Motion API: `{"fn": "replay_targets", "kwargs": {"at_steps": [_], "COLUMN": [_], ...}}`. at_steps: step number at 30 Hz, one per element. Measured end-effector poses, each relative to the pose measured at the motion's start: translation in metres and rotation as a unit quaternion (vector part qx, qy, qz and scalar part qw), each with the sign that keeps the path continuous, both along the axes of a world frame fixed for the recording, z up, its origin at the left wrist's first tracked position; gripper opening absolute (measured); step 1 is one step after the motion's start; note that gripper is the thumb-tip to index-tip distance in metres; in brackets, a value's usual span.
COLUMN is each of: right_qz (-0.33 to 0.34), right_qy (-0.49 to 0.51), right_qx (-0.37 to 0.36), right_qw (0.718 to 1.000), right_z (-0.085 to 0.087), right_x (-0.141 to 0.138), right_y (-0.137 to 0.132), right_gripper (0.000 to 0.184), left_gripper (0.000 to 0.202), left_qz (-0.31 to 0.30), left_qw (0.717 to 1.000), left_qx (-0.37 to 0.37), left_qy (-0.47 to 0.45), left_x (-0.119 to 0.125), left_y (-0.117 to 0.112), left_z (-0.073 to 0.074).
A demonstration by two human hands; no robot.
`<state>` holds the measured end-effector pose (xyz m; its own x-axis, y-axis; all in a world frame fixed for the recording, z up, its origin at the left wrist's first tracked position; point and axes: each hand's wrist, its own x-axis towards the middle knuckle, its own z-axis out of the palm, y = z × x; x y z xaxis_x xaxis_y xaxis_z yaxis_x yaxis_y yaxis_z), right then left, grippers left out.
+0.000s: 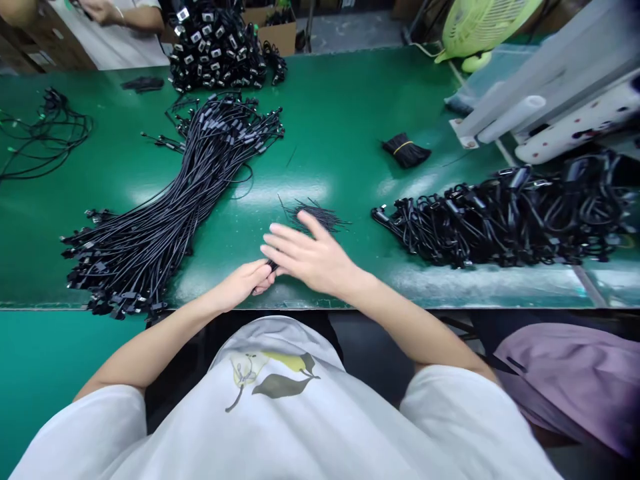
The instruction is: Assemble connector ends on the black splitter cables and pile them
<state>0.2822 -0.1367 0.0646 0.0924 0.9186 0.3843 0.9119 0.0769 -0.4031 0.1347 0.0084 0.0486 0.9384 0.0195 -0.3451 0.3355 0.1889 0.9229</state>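
Note:
My left hand (253, 279) is closed near the table's front edge, fingers pinched round a small black piece (272, 265) that looks like part of a cable; most of it is hidden. Over and just right of it is my right hand (313, 260), its fingers stretched out and slightly blurred. Beyond the right fingertips lies a loose pile of thin black twist ties (325, 217). To the left, a large sheaf of long black cables (183, 193) with plugs at both ends stretches across the table. On the right sits a row of coiled black cables (480, 217).
A banded bundle of black ties (409, 152) lies on the green table (340, 120). Stacked coiled cables (215, 50) and a co-worker's hand (103, 12) are at the back left. Loose cables (65, 137) lie far left. A green fan (480, 27) stands back right.

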Motion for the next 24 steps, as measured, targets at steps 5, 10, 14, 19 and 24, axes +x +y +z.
{"fn": "replay_targets", "kwargs": {"at_steps": [5, 10, 14, 19, 24], "right_qz": [0.068, 0.076, 0.074, -0.104, -0.179], "right_qy": [-0.209, -0.199, -0.102, 0.016, -0.085], "right_qx": [-0.101, -0.119, -0.162, -0.050, -0.106], "right_qw": [0.970, 0.970, 0.979, 0.993, 0.975], "right_z": [-0.034, -0.052, -0.050, -0.060, -0.095], "right_x": [-0.015, -0.024, -0.015, 0.065, 0.132], "right_y": [-0.020, -0.024, -0.025, -0.029, -0.028], "right_gripper": [0.036, 0.034, 0.033, 0.030, 0.028], "left_gripper": [0.034, 0.024, 0.026, 0.041, 0.042], "left_qz": [-0.115, -0.167, -0.153, 0.041, 0.183], "left_qw": [0.974, 0.940, 0.948, 0.996, 0.970], "left_qx": [0.196, 0.294, 0.280, -0.002, -0.152], "left_qy": [0.017, -0.037, 0.007, 0.075, 0.055], "left_x": [0.000, 0.001, 0.000, 0.004, 0.006], "left_y": [-0.001, -0.004, -0.009, -0.008, -0.002], "left_z": [-0.010, -0.014, -0.025, -0.040, -0.034]}}
